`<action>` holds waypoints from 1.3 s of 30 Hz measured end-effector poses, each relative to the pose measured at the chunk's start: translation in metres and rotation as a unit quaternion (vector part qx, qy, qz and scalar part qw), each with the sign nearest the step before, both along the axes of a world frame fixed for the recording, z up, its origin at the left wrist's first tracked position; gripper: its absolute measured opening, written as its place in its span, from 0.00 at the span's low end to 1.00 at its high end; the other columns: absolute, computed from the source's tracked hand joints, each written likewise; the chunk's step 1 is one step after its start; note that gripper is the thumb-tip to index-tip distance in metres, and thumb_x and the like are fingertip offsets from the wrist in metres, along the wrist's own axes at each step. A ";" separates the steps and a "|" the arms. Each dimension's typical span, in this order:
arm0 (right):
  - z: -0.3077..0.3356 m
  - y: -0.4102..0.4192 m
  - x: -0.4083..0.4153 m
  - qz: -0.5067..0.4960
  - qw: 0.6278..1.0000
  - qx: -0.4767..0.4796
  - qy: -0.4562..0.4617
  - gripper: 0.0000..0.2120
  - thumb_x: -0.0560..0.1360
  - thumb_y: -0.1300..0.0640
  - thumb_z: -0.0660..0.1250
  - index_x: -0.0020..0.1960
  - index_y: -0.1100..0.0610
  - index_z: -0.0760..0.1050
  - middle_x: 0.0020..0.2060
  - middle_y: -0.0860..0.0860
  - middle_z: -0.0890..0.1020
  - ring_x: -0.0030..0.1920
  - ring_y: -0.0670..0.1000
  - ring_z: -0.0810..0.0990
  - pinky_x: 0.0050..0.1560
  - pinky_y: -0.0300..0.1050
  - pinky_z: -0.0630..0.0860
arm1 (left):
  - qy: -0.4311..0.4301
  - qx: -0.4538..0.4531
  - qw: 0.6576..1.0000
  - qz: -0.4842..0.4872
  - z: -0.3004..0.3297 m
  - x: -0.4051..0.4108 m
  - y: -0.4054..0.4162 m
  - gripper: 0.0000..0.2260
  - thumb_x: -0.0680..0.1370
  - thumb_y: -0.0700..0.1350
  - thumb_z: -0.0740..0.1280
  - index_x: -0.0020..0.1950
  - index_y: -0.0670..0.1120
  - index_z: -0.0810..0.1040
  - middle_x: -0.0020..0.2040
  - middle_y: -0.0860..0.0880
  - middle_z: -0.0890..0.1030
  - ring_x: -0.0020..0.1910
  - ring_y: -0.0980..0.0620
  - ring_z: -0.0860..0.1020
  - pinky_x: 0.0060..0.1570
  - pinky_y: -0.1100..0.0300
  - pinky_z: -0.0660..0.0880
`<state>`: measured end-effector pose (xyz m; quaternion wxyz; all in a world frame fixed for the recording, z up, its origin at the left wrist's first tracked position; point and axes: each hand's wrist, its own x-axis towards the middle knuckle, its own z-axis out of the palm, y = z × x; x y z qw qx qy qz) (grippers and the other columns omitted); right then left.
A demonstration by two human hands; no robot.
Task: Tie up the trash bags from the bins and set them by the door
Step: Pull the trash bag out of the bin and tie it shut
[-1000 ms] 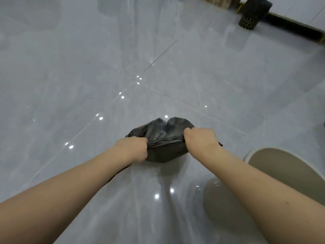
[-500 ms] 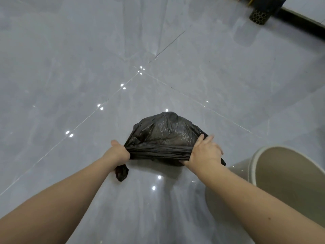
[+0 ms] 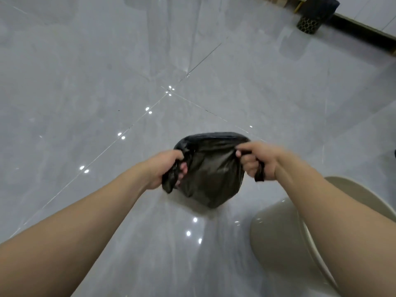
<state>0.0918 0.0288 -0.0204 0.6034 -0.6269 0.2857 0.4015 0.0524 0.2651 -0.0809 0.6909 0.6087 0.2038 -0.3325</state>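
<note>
Place: we take this for an indoor room, likely a home.
Floor: we see large glossy grey floor tiles (image 3: 90, 86) with thin grout lines, mirroring ceiling lights.
Wall edge: a dark skirting strip (image 3: 362, 33) meets the floor.
Furnishings: a beige round plastic bin (image 3: 285, 236); a black perforated cylindrical container (image 3: 315, 17).
</note>
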 end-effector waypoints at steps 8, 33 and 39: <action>-0.046 0.009 -0.030 -0.012 0.986 -0.133 -0.098 0.12 0.77 0.62 0.61 0.35 0.57 0.68 0.27 0.52 0.68 0.26 0.49 0.64 0.26 0.39 0.62 | -0.183 0.461 0.835 -0.239 -0.039 -0.033 -0.001 0.07 0.78 0.38 0.58 0.51 0.40 0.74 0.51 0.40 0.80 0.50 0.38 0.78 0.45 0.51 0.74; -0.062 0.003 -0.048 -0.338 0.864 0.357 -0.106 0.02 0.63 0.59 0.68 0.32 0.55 0.76 0.26 0.48 0.74 0.16 0.44 0.60 0.19 0.35 0.54 | -0.251 0.586 0.686 -0.351 -0.088 -0.075 -0.008 0.10 0.82 0.45 0.56 0.53 0.44 0.76 0.50 0.44 0.81 0.49 0.41 0.80 0.39 0.55 0.68; -0.036 0.008 -0.026 -0.311 0.904 0.154 -0.250 0.10 0.78 0.55 0.60 0.45 0.56 0.78 0.40 0.51 0.85 0.20 0.45 0.63 0.20 0.35 0.59 | -0.291 0.530 0.646 -0.466 -0.062 -0.081 -0.041 0.08 0.80 0.42 0.55 0.54 0.45 0.73 0.49 0.45 0.81 0.47 0.42 0.80 0.38 0.54 0.68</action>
